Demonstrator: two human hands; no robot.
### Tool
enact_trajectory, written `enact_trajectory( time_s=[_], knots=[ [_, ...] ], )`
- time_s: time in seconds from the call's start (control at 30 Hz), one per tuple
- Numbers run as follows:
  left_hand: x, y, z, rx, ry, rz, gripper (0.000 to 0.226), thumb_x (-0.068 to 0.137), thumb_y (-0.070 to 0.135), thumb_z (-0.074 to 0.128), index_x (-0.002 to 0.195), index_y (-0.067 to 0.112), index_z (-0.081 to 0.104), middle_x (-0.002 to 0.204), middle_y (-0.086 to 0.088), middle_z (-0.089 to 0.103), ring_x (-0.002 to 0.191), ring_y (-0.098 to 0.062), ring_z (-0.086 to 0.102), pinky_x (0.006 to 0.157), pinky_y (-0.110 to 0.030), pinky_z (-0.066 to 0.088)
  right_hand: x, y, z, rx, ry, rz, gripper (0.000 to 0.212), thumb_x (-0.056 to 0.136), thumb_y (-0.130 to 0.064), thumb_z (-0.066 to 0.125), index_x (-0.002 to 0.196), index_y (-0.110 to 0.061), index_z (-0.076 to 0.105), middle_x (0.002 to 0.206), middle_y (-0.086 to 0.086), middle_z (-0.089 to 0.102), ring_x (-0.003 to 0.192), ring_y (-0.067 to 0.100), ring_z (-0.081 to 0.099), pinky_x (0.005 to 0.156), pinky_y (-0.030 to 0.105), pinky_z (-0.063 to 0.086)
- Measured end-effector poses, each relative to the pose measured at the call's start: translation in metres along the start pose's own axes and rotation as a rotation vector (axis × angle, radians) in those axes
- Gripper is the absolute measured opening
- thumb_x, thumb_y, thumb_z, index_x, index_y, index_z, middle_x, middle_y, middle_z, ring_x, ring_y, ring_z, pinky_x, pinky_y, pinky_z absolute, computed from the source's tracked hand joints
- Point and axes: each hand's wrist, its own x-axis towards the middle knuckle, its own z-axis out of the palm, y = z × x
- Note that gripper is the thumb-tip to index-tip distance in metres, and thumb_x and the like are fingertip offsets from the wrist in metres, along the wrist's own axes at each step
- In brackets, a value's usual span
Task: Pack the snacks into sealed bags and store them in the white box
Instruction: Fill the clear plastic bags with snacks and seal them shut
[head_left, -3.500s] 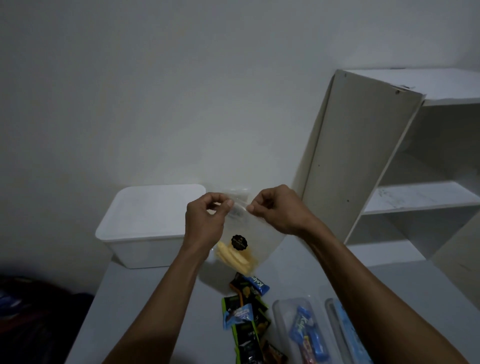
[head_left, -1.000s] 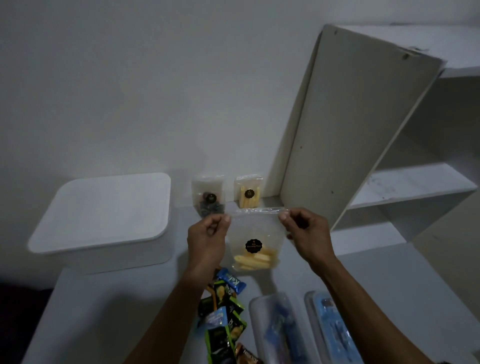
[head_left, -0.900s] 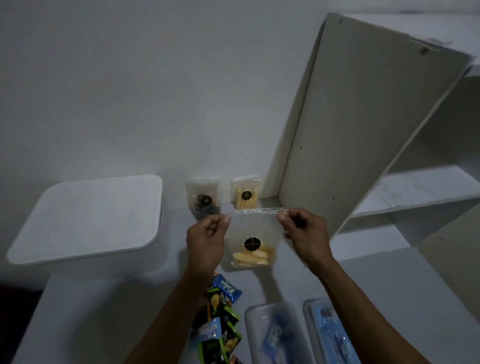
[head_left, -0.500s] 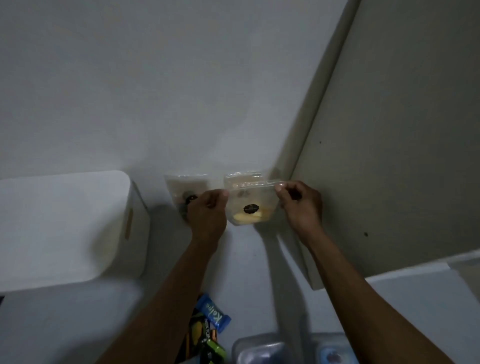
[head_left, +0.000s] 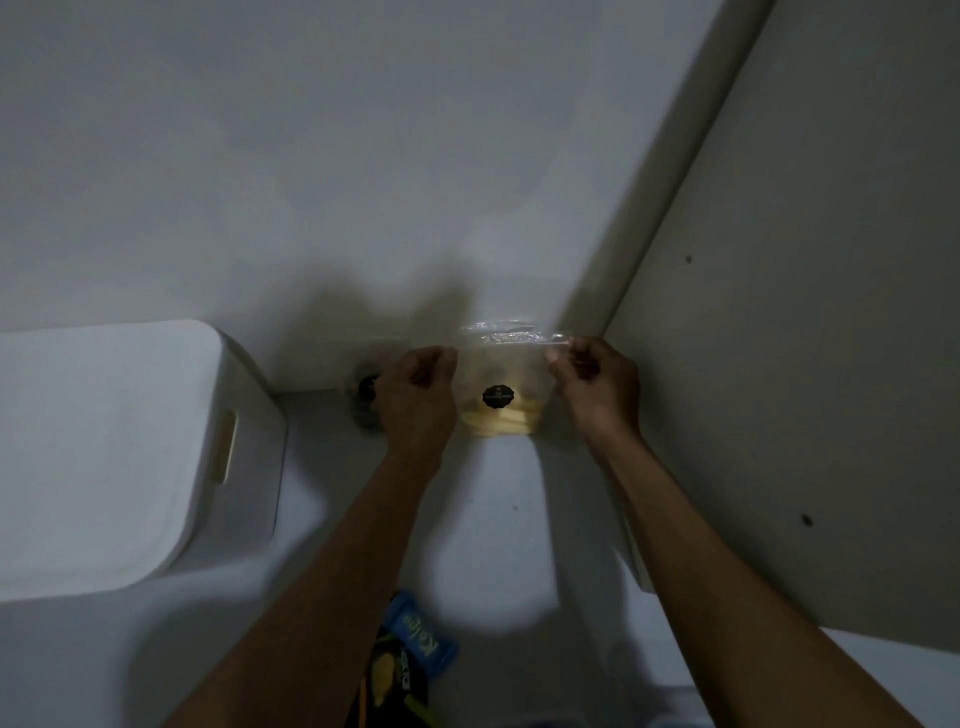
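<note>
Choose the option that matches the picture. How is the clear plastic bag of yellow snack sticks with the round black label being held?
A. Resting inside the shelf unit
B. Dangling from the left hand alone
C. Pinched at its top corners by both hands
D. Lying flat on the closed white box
C: the left hand and right hand each pinch a top corner of the clear plastic bag, which hangs between them near the wall.

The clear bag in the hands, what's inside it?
Inside the clear bag lie pale yellow snack sticks at the bottom. A round black sticker covers part of them, and blur hides how many there are.
</note>
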Motion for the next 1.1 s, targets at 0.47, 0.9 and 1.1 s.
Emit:
enact_trajectory(
  time_s=[0.47,0.9,1.1],
  knots=[
    [0.001,0.0,-0.001,0.059,0.009,-0.056,0.026,0.087,0.025,0.072,0.109,0.011,0.071,0.097,-0.006,0.072,0.084,-0.013,0.065,0.074,-0.022,0.05,0.006,0.003,0.007,-0.026,0.007,-0.034,0.032,0.081,-0.018,0.079,0.109,-0.025,0.066,0.08,-0.017,0.059,0.07,0.002,0.056,0.079,0.023,0.05],
    [-0.023,0.02,-0.029,0.068,-0.003,-0.057,0.037,0.084,0.031,0.075,0.115,0.015,0.068,0.099,-0.012,0.069,0.092,-0.026,0.068,0.083,-0.048,0.058,-0.023,-0.01,-0.009,-0.048,0.053,-0.043,0.063,0.077,-0.023,0.08,0.134,-0.028,0.052,0.12,0.002,0.058,0.074,0.008,0.059,0.082,0.028,0.053],
    [-0.052,0.043,-0.081,0.087,-0.074,0.024,0.035,0.078,0.042,0.075,0.106,0.022,0.071,0.097,-0.004,0.072,0.084,-0.016,0.071,0.081,-0.043,0.06,-0.083,-0.037,-0.005,0.081,0.049,-0.052,0.049,0.08,-0.02,0.079,0.125,-0.024,0.059,0.11,0.003,0.064,0.086,0.013,0.063,0.072,0.013,0.046]
  ],
)
